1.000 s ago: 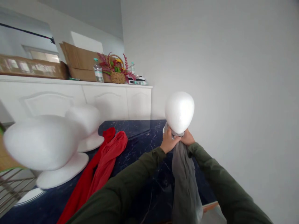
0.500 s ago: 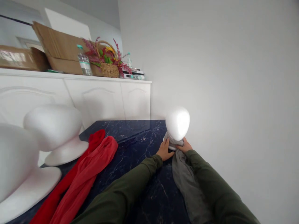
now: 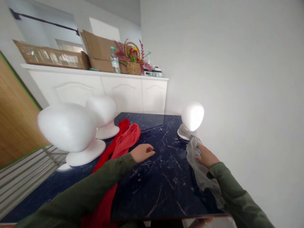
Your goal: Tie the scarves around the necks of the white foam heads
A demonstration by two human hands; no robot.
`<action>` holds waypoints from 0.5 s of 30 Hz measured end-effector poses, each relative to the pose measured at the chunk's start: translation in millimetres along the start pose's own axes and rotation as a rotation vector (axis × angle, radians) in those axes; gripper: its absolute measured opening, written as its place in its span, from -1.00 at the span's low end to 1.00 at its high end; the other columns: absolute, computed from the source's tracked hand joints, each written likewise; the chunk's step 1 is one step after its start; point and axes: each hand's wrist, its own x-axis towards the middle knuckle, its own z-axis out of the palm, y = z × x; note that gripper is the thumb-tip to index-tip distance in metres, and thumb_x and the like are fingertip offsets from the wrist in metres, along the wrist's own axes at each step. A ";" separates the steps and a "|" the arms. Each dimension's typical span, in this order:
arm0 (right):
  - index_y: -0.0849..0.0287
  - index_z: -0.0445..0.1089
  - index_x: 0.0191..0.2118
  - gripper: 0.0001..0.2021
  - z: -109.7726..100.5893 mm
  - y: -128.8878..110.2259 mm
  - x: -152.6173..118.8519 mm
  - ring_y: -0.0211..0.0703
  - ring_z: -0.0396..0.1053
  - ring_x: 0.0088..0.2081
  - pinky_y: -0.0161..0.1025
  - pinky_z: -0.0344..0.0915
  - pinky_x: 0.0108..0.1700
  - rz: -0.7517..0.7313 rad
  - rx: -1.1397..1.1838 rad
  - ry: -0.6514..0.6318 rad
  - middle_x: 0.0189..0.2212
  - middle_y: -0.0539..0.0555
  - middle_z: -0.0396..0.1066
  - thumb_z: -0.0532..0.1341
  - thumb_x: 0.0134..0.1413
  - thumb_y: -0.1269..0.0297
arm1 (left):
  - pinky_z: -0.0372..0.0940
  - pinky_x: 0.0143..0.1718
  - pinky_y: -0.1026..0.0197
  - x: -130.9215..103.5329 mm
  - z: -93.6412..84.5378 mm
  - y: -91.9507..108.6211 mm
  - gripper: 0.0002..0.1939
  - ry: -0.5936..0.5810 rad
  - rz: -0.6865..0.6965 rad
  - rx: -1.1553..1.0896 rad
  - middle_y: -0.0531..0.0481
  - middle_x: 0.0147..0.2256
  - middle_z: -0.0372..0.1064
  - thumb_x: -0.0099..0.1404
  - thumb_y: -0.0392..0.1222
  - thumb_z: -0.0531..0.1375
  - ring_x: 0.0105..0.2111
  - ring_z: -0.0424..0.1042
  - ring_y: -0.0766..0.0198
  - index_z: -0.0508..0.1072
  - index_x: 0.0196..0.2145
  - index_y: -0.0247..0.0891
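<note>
Right hand (image 3: 206,156): flat, fingers spread on grey scarf (image 3: 198,164), lying loose by the small foam head (image 3: 192,117) (head bare, not draped). Left hand (image 3: 142,152): loosely curled, empty, beside red scarf (image 3: 123,145) on the dark table (image 3: 161,177)

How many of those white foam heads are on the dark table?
3. Two foam heads stand at the left, one large and near, one behind it. The third stands at the far right by the wall, beside the grey cloth.
</note>
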 end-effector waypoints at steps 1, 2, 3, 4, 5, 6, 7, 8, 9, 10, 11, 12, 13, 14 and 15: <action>0.38 -0.02 0.21 -0.24 5.2 -22.9 -15.2 0.14 0.08 0.16 0.02 0.03 0.16 -0.069 0.026 -0.020 0.13 0.36 0.12 0.21 -0.17 0.35 | 0.19 -0.07 0.06 -24.5 -9.6 -12.1 -0.56 0.101 -0.048 0.117 -0.22 -0.19 0.40 0.11 0.06 0.10 -0.14 0.37 0.02 0.41 -0.19 -0.34; 0.34 -0.02 0.21 -0.26 13.3 -47.2 -30.0 0.09 0.07 0.17 0.00 0.02 0.18 -0.132 0.065 -0.039 0.14 0.32 0.11 0.20 -0.14 0.34 | 0.17 -0.07 0.01 -46.4 -15.3 -23.6 -0.53 0.203 -0.134 0.297 -0.29 -0.18 0.38 0.10 0.08 0.11 -0.11 0.33 -0.05 0.40 -0.19 -0.38; 0.31 -0.02 0.22 -0.28 23.7 -72.0 -44.2 0.05 0.06 0.17 -0.02 0.01 0.19 -0.184 0.110 -0.061 0.15 0.28 0.10 0.18 -0.12 0.34 | 0.16 -0.08 -0.05 -65.3 -17.3 -34.0 -0.50 0.281 -0.226 0.451 -0.36 -0.18 0.35 0.09 0.09 0.12 -0.09 0.30 -0.13 0.39 -0.20 -0.42; 0.29 -0.02 0.22 -0.29 35.9 -96.2 -57.7 0.01 0.06 0.17 -0.03 0.01 0.19 -0.227 0.161 -0.089 0.16 0.25 0.10 0.17 -0.11 0.34 | 0.16 -0.11 -0.09 -80.6 -16.4 -42.9 -0.50 0.332 -0.313 0.578 -0.41 -0.19 0.34 0.07 0.08 0.14 -0.09 0.29 -0.18 0.39 -0.22 -0.46; 0.29 -0.01 0.21 -0.30 48.8 -118.9 -70.0 -0.01 0.07 0.17 -0.03 0.01 0.19 -0.259 0.216 -0.120 0.16 0.24 0.10 0.17 -0.10 0.35 | 0.17 -0.15 -0.11 -92.4 -13.7 -50.2 -0.51 0.352 -0.380 0.656 -0.45 -0.21 0.34 0.06 0.05 0.16 -0.11 0.30 -0.22 0.40 -0.24 -0.49; 0.29 0.01 0.21 -0.32 61.6 -139.5 -80.8 -0.01 0.08 0.16 -0.02 0.00 0.19 -0.275 0.270 -0.144 0.15 0.24 0.12 0.17 -0.10 0.34 | 0.17 -0.18 -0.11 -100.7 -10.5 -55.8 -0.55 0.350 -0.415 0.674 -0.47 -0.23 0.34 0.07 0.00 0.17 -0.12 0.30 -0.23 0.40 -0.26 -0.51; 0.28 0.05 0.19 -0.33 73.6 -157.5 -89.8 0.00 0.10 0.15 -0.01 -0.01 0.19 -0.272 0.318 -0.156 0.13 0.24 0.15 0.18 -0.11 0.33 | 0.18 -0.19 -0.10 -105.8 -8.1 -60.0 -0.62 0.348 -0.418 0.659 -0.47 -0.24 0.34 0.10 -0.06 0.15 -0.13 0.31 -0.21 0.40 -0.28 -0.50; 0.26 0.11 0.17 -0.35 84.0 -173.0 -96.5 0.02 0.11 0.14 0.00 -0.02 0.19 -0.256 0.367 -0.151 0.11 0.23 0.19 0.20 -0.12 0.31 | 0.18 -0.18 -0.08 -108.2 -7.2 -62.9 -0.69 0.352 -0.403 0.632 -0.46 -0.25 0.35 0.14 -0.13 0.11 -0.13 0.32 -0.18 0.41 -0.29 -0.48; 0.24 0.17 0.14 -0.39 92.5 -186.1 -100.6 0.04 0.13 0.13 0.01 -0.02 0.19 -0.229 0.425 -0.134 0.08 0.22 0.23 0.21 -0.12 0.29 | 0.17 -0.17 -0.07 -108.3 -8.5 -64.5 -0.75 0.365 -0.383 0.600 -0.43 -0.25 0.37 0.17 -0.20 0.06 -0.14 0.33 -0.13 0.41 -0.30 -0.45; 0.21 0.23 0.09 -0.43 98.6 -197.4 -101.9 0.05 0.16 0.10 0.02 -0.01 0.18 -0.194 0.494 -0.113 0.05 0.21 0.26 0.22 -0.12 0.24 | 0.17 -0.15 -0.06 -106.9 -11.6 -64.9 -0.77 0.383 -0.367 0.566 -0.39 -0.27 0.38 0.20 -0.25 0.01 -0.15 0.34 -0.08 0.40 -0.29 -0.43; 0.19 0.29 0.04 -0.48 102.4 -207.5 -100.3 0.06 0.20 0.06 0.03 0.03 0.15 -0.156 0.579 -0.108 0.01 0.21 0.30 0.23 -0.11 0.18 | 0.17 -0.15 -0.04 -104.4 -15.9 -64.1 -0.76 0.402 -0.348 0.523 -0.35 -0.28 0.40 0.23 -0.29 -0.04 -0.17 0.36 -0.04 0.38 -0.27 -0.40; 0.18 0.34 -0.02 -0.52 103.9 -217.1 -96.0 0.06 0.26 0.01 0.03 0.09 0.11 -0.104 0.685 -0.130 -0.04 0.21 0.34 0.22 -0.10 0.10 | 0.18 -0.15 -0.03 -101.5 -20.5 -62.1 -0.73 0.422 -0.325 0.469 -0.32 -0.30 0.40 0.25 -0.30 -0.09 -0.20 0.38 0.00 0.36 -0.23 -0.39; 0.19 0.37 -0.08 -0.53 103.4 -226.8 -89.3 0.04 0.31 -0.06 0.03 0.16 0.05 -0.038 0.813 -0.187 -0.09 0.21 0.38 0.19 -0.09 0.00 | 0.20 -0.17 -0.01 -98.9 -24.2 -58.5 -0.71 0.441 -0.294 0.407 -0.30 -0.32 0.40 0.27 -0.28 -0.12 -0.23 0.39 0.03 0.34 -0.20 -0.39; 0.20 0.39 -0.14 -0.49 101.4 -236.9 -80.9 0.02 0.36 -0.12 0.01 0.22 -0.02 0.041 0.957 -0.283 -0.15 0.22 0.40 0.13 -0.08 -0.12 | 0.22 -0.18 0.01 -97.2 -25.8 -53.5 -0.68 0.457 -0.254 0.337 -0.28 -0.33 0.40 0.29 -0.25 -0.15 -0.25 0.41 0.05 0.31 -0.16 -0.38; 0.22 0.40 -0.20 -0.41 98.5 -247.6 -71.3 0.00 0.39 -0.17 0.00 0.27 -0.07 0.117 1.111 -0.412 -0.20 0.23 0.42 0.05 -0.09 -0.23 | 0.22 -0.16 0.01 -97.2 -24.7 -46.8 -0.65 0.471 -0.202 0.265 -0.28 -0.30 0.39 0.31 -0.21 -0.18 -0.25 0.41 0.05 0.29 -0.12 -0.38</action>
